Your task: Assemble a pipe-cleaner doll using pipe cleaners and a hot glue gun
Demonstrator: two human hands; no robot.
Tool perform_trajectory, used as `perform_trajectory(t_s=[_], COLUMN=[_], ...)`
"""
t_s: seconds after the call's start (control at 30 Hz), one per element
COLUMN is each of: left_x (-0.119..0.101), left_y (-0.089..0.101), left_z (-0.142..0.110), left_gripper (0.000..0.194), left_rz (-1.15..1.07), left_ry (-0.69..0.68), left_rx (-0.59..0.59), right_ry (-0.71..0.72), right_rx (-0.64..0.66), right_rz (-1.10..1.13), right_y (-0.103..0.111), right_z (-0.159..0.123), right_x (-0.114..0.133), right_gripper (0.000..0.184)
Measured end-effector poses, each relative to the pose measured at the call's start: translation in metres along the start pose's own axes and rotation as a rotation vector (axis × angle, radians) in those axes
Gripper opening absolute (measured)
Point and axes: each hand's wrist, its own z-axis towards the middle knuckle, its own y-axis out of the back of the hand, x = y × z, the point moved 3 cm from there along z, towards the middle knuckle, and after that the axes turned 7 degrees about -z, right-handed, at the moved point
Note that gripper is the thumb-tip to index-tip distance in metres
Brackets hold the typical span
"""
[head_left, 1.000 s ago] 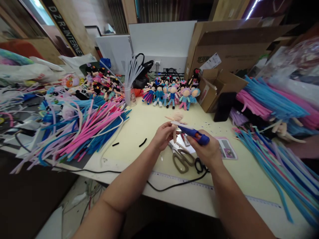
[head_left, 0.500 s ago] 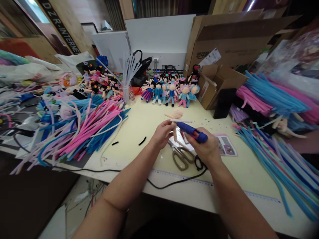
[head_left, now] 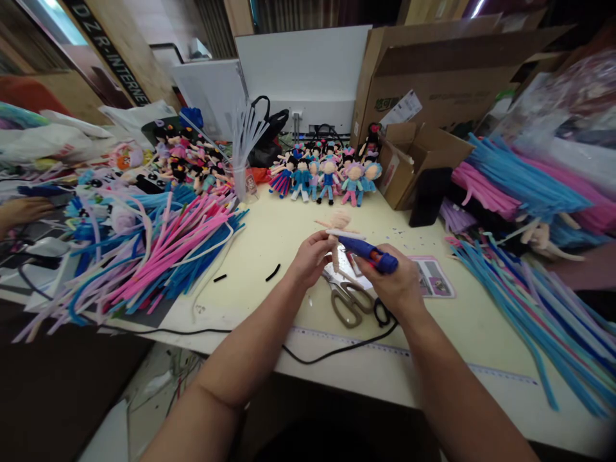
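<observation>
Between the fingers of my left hand point(head_left: 312, 258) is a peach-coloured pipe-cleaner doll point(head_left: 341, 221), its round head and thin arms pointing away from me. A pale lilac strip point(head_left: 350, 235) lies across it. My right hand point(head_left: 397, 282) is wrapped round a blue glue gun point(head_left: 363, 249), with the tip at the doll's body beside my left fingertips. The exact contact at the tip is too small to tell. Beneath my hands lie scissors with grey-brown handles point(head_left: 347, 308), and next to them black-handled scissors point(head_left: 382, 314), partly hidden by my right hand.
Finished dolls point(head_left: 327, 176) stand at the back. Pipe-cleaner bundles lie left point(head_left: 163, 256) and right point(head_left: 520, 321). A black cord point(head_left: 317, 360) runs along the front edge. Cardboard boxes point(head_left: 423, 154) and a black phone-like slab point(head_left: 427, 197) stand right. Another person's hand point(head_left: 24, 212) is far left.
Another person's hand has come into view at the far left. The doll, the glue gun and my hands keep nearly the same place, while the whole view shifts slightly.
</observation>
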Motion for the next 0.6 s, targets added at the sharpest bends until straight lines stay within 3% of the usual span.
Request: perform_trajectory(t_s=[0.6], left_x=[-0.0017], left_y=[-0.0015], left_z=[-0.0004], left_gripper=[0.019], left_rz=[-0.051], left_ry=[0.008], left_rx=[0.006], right_ry=[-0.040], right_rx=[0.000], right_rz=[0.016], right_y=[0.0018], right_z=[-0.0004], right_x=[-0.0006], right_gripper=[0.032])
